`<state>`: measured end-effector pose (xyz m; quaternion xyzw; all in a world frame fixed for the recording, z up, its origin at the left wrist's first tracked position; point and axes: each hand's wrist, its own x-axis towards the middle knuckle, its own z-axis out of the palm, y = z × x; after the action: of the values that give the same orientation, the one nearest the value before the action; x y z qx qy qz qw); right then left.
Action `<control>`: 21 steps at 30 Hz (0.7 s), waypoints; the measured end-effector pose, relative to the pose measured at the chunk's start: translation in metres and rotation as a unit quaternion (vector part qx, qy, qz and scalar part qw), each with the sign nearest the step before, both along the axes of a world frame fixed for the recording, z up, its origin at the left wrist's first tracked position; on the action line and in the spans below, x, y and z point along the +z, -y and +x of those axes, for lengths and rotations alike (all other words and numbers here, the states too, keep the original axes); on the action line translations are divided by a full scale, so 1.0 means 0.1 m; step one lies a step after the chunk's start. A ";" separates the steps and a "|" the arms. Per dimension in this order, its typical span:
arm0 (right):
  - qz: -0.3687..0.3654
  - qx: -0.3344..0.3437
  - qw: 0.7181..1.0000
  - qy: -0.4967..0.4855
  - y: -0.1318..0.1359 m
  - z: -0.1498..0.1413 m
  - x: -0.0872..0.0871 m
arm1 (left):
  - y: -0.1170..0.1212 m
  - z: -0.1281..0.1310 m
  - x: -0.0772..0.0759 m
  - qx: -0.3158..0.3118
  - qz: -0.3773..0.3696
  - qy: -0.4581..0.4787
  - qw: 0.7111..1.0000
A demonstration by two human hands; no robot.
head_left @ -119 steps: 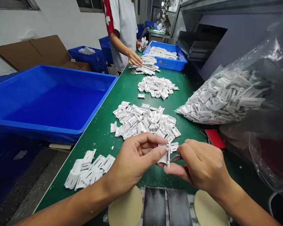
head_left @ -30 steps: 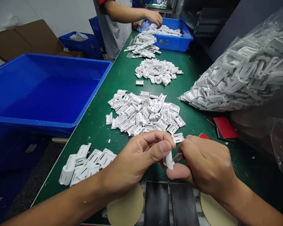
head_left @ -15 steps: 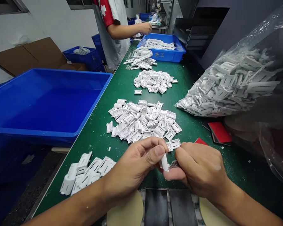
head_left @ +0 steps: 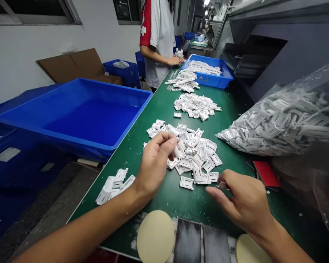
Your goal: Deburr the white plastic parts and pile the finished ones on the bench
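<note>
My left hand (head_left: 157,160) is over the near pile of white plastic parts (head_left: 207,148), thumb and fingers pinched on one white slotted plastic part (head_left: 177,152). To the right, my right hand (head_left: 242,202) hovers above the green table (head_left: 164,199) with curled fingers and the thumb stretched out. A small, thin, blade-like piece (head_left: 223,185) shows at its fingers, mostly hidden. Several more slotted parts lie in a small group (head_left: 106,190) left of my left forearm.
A large blue bin (head_left: 126,91) stands left of the table. A clear bag of white parts (head_left: 285,124) sits on the right, near a red pad (head_left: 267,173). Yellow discs (head_left: 155,237) and dark pads (head_left: 188,241) lie in front. Beyond, a co-worker (head_left: 161,44) stands near a blue tray (head_left: 212,80).
My hands have moved apart; the left went up and left over the pile with a white part. Loose parts now lie at the pile's near edge. The view has shifted.
</note>
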<state>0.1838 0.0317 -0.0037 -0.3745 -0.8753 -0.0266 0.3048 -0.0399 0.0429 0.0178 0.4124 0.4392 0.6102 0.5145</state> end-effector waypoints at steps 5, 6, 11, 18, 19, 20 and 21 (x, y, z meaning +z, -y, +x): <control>-0.031 -0.016 0.998 0.058 -0.01 -0.04 -0.11 | -0.03 -0.02 -0.01 0.066 0.033 -0.107 0.991; -0.041 -0.008 0.997 0.065 -0.01 -0.05 -0.14 | -0.03 -0.01 -0.01 0.065 0.042 -0.123 0.989; -0.094 0.006 0.985 0.148 -0.02 -0.12 -0.22 | -0.02 0.01 0.03 0.065 0.112 -0.196 0.972; -0.138 -0.010 0.974 0.181 -0.02 -0.19 -0.27 | 0.30 -0.09 0.22 -0.003 0.151 -0.357 0.922; -0.139 -0.009 0.974 0.179 -0.03 -0.19 -0.28 | 0.37 -0.10 0.22 -0.021 0.147 -0.400 0.904; -0.141 -0.007 0.974 0.175 -0.03 -0.19 -0.28 | 0.43 -0.12 0.20 -0.038 0.143 -0.449 0.881; -0.145 -0.005 0.975 0.169 -0.04 -0.19 -0.29 | 0.49 -0.14 0.16 -0.048 0.140 -0.499 0.854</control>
<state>0.1653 0.0353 -0.0327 -0.4093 -0.9067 0.0364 0.0951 -0.0536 -0.0057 0.0340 0.7496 0.5269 0.3518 0.1915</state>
